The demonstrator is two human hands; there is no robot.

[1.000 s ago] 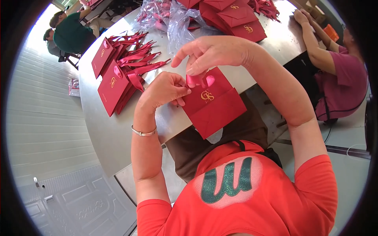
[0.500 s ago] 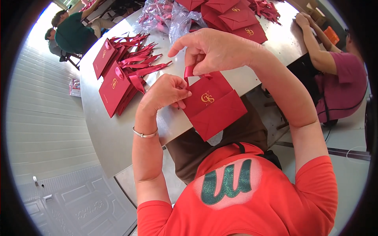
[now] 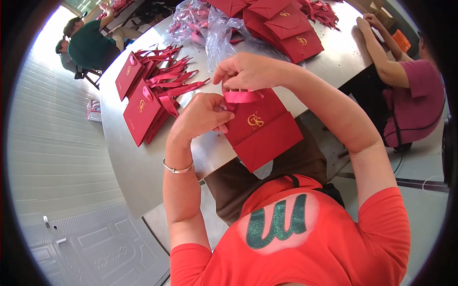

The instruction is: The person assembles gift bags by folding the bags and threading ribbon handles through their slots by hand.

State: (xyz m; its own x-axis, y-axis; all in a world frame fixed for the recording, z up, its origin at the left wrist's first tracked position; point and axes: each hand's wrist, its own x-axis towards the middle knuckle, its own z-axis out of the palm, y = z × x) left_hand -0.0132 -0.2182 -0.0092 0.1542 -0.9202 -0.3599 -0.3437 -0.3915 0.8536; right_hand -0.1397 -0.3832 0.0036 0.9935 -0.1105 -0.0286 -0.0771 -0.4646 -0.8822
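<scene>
A dark red paper bag [image 3: 268, 139] with a gold emblem lies flat over the table's near edge, its lower part reaching out above my lap. My left hand [image 3: 202, 115], a silver bangle on its wrist, pinches the bag's upper left edge between thumb and fingers. Above the bag's upper edge, a glossy red ribbon [image 3: 244, 97] stretches sideways. My right hand [image 3: 255, 71] arches over from the right, its fingers curled down onto this ribbon. The fingertips of both hands are partly hidden.
Finished-looking red bags with ribbon handles [image 3: 143, 108] lie stacked to the left on the metal table [image 3: 129, 167]. Farther back are crumpled clear plastic [image 3: 217, 35] and a pile of flat red bags [image 3: 298, 40]. A person in a purple shirt [image 3: 416, 102] sits at right; others sit far left.
My right hand has moved down and slightly left, and the ribbon now stretches sideways instead of standing up as a loop. My left hand keeps its pinch on the bag.
</scene>
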